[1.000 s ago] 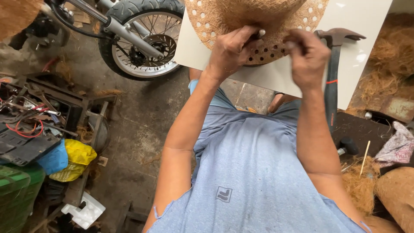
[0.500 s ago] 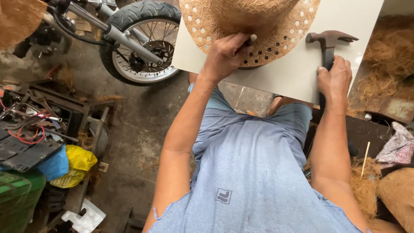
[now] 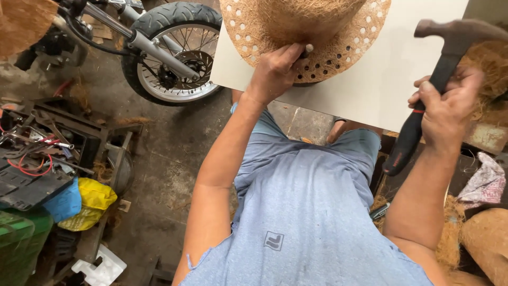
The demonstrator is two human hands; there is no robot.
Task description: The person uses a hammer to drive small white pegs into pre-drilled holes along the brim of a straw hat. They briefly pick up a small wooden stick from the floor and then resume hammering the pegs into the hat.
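Punching the fibre hat brim

Left hand [image 3: 275, 71] is pinching a punch [image 3: 306, 51] upright on the hat [image 3: 338, 37] at the white board's [image 3: 381, 79] near edge; right hand [image 3: 447, 108] is gripping the raised hammer [image 3: 423, 111]. A glancing blow could hit fingers.

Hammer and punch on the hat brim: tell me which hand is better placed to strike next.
Right. The right hand grips the hammer raised beside the board, while the left hand is busy holding a small punch on the perforated hat brim.

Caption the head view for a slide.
Left hand pins a punch tool to a perforated fibre hat brim on a white board; right hand raises a hammer.
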